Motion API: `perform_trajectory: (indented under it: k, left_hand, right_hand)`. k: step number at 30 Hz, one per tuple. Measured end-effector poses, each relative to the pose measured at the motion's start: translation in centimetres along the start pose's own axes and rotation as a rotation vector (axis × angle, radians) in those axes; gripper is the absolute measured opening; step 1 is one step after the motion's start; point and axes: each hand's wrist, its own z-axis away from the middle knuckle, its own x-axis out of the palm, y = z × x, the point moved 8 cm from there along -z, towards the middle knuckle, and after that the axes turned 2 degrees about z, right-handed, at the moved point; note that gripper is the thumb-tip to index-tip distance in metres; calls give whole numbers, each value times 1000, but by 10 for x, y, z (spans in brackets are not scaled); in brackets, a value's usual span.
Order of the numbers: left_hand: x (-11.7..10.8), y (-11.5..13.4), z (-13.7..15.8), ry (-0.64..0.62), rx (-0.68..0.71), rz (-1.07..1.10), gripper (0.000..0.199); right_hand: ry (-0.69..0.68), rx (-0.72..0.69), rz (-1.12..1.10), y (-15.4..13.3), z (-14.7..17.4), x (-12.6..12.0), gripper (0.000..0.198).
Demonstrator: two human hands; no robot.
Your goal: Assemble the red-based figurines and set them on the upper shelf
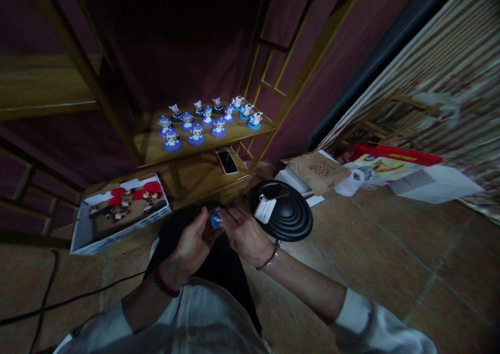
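Note:
Between my hands, above my lap, is a small blue figurine, partly covered by fingers. My left hand grips it from the left. The fingers of my right hand close on it from the right. On the wooden shelf in front stand several purple-based figurines, several dark-based ones behind them, and three blue-based figurines at the right end. An open cardboard box at the left holds several red and black figurines.
A phone lies on the lower shelf board. To the right of my hands is a round black ridged stool with a white tag on it. Boxes, a brown paper bag and a plastic bag lie on the tiled floor. Black cables run at lower left.

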Motion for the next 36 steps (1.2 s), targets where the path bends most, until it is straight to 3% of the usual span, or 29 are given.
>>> perform_trajectory:
  k: [9, 20, 24, 36]
  left_hand:
    - [-2, 3, 3, 71, 6, 14, 32]
    - [5, 12, -2, -13, 28, -64, 25]
    - [2, 12, -6, 33, 38, -41, 26]
    - [3, 11, -5, 44, 30, -70, 25]
  right_hand:
    - [-14, 59, 2, -2, -10, 5, 31]
    - [52, 32, -148, 8, -15, -10, 26]
    - [90, 15, -188, 12, -14, -12, 26]
    - [75, 159, -468, 23, -12, -11, 30]
